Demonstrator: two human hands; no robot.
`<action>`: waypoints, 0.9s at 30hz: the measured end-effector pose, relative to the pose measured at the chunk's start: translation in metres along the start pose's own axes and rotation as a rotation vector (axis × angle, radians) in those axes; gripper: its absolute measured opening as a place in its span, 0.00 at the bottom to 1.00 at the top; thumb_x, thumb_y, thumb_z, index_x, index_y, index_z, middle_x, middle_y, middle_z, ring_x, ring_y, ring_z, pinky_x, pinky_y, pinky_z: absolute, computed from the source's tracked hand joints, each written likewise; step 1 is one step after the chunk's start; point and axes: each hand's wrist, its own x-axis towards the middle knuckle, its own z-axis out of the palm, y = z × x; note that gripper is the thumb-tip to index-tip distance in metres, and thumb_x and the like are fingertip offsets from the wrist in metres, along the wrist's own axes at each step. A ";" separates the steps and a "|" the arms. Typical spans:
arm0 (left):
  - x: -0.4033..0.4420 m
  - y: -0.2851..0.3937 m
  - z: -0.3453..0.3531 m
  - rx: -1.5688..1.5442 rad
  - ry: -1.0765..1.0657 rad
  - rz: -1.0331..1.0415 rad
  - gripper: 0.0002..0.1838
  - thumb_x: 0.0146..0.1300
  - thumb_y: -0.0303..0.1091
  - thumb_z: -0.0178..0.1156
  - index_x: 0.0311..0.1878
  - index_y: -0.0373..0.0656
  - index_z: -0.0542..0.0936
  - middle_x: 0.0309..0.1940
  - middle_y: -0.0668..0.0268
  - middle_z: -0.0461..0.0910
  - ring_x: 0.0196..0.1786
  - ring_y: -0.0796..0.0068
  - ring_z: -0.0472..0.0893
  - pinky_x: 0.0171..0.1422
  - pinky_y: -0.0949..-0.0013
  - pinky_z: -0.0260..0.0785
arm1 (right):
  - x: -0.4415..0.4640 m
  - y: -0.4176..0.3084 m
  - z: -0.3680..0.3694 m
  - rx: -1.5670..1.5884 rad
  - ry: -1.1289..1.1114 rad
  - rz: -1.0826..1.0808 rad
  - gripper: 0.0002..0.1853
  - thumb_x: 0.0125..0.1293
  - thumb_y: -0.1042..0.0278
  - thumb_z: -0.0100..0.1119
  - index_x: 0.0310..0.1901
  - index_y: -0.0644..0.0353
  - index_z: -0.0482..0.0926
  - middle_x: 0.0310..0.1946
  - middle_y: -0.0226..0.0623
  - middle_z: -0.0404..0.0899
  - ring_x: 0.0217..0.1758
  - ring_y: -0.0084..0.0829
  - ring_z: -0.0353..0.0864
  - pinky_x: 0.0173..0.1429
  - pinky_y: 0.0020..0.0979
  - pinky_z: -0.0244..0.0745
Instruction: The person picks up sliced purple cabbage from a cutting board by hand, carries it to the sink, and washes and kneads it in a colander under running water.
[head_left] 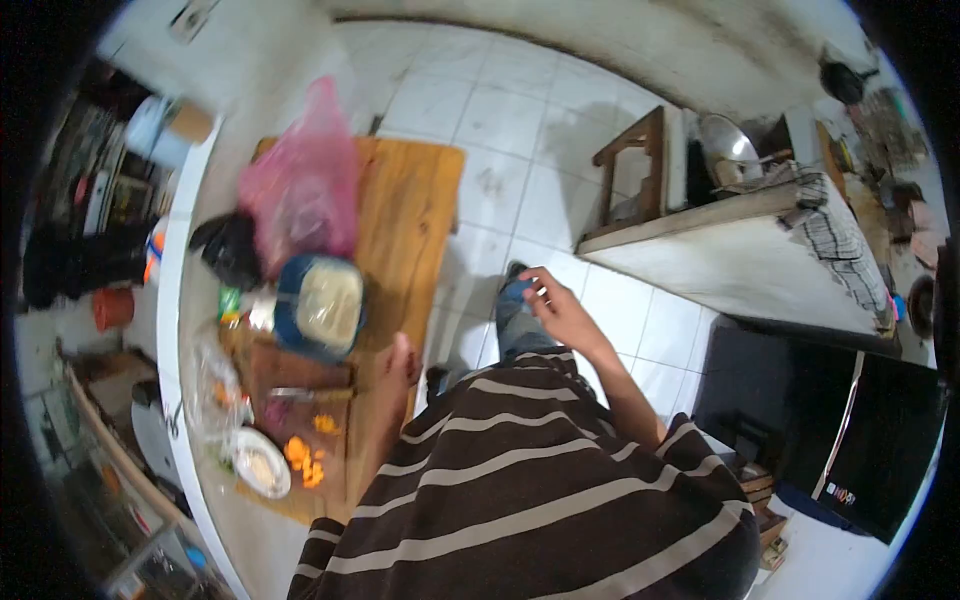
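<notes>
My left hand (400, 365) hangs over the near edge of the wooden table (410, 215), thumb raised, and looks empty. Away from the table, my right hand (556, 308) is above the floor with its fingers loosely bent and apart; I see nothing in it. Nearest the left hand is a blue tub (290, 325) with a pale, cloudy content (332, 303). Below the tub, a knife (308, 394) lies across a brown cutting board (275, 368). Chopped orange pieces (304, 462) are on the board, beside a white plate (240, 445) holding something pale.
A pink plastic bag (305, 190) and a black bag (228, 250) sit at the table's far end. A clear plastic bag (212, 385) lies by the wall. Behind my right side stand a tiled-floor counter (690, 235), a wooden stool (632, 165) and a black fridge (780, 410).
</notes>
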 end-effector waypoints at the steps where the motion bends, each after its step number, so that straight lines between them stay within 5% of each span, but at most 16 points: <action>1: 0.009 0.003 0.003 -0.062 -0.012 0.012 0.29 0.73 0.56 0.41 0.19 0.48 0.67 0.13 0.76 0.60 0.16 0.85 0.57 0.20 0.75 0.44 | 0.000 -0.003 0.000 0.030 0.068 -0.039 0.14 0.71 0.66 0.50 0.56 0.58 0.67 0.30 0.42 0.75 0.31 0.30 0.74 0.39 0.31 0.71; 6: 0.116 0.081 0.135 0.044 -0.039 0.051 0.25 0.73 0.50 0.46 0.20 0.48 0.64 0.15 0.77 0.55 0.17 0.85 0.54 0.23 0.75 0.43 | 0.067 -0.011 -0.153 0.021 0.073 -0.002 0.13 0.71 0.67 0.48 0.55 0.60 0.69 0.31 0.40 0.74 0.32 0.32 0.74 0.39 0.32 0.70; 9: 0.179 0.096 0.180 0.033 -0.120 0.135 0.23 0.73 0.45 0.48 0.20 0.47 0.65 0.15 0.76 0.57 0.20 0.84 0.57 0.26 0.75 0.48 | 0.094 -0.007 -0.212 -0.009 0.171 -0.077 0.11 0.71 0.67 0.49 0.51 0.61 0.71 0.31 0.42 0.74 0.33 0.34 0.74 0.39 0.32 0.70; 13: 0.236 0.119 0.239 0.139 -0.108 0.166 0.14 0.72 0.40 0.52 0.33 0.41 0.73 0.26 0.70 0.70 0.29 0.81 0.70 0.35 0.75 0.63 | 0.133 -0.021 -0.288 -0.044 0.215 -0.102 0.10 0.70 0.68 0.50 0.48 0.62 0.72 0.34 0.43 0.75 0.35 0.35 0.75 0.41 0.32 0.71; 14: 0.245 0.132 0.244 0.118 -0.172 0.109 0.13 0.71 0.42 0.53 0.40 0.40 0.74 0.32 0.69 0.73 0.33 0.80 0.73 0.40 0.75 0.67 | 0.145 -0.023 -0.299 0.018 0.224 -0.080 0.10 0.70 0.68 0.50 0.48 0.62 0.73 0.34 0.42 0.75 0.35 0.32 0.75 0.40 0.31 0.71; 22: 0.346 0.183 0.255 0.106 0.024 0.000 0.12 0.72 0.39 0.52 0.41 0.40 0.76 0.36 0.69 0.76 0.36 0.81 0.75 0.41 0.74 0.68 | 0.289 -0.004 -0.368 0.245 0.209 -0.022 0.12 0.73 0.65 0.49 0.51 0.61 0.73 0.34 0.34 0.74 0.32 0.23 0.75 0.39 0.25 0.70; 27: 0.453 0.210 0.260 0.045 -0.031 0.132 0.12 0.72 0.38 0.51 0.34 0.42 0.73 0.27 0.73 0.71 0.32 0.82 0.70 0.40 0.76 0.65 | 0.394 -0.028 -0.394 0.215 0.160 -0.102 0.12 0.73 0.63 0.48 0.50 0.62 0.72 0.34 0.34 0.74 0.32 0.25 0.75 0.39 0.28 0.71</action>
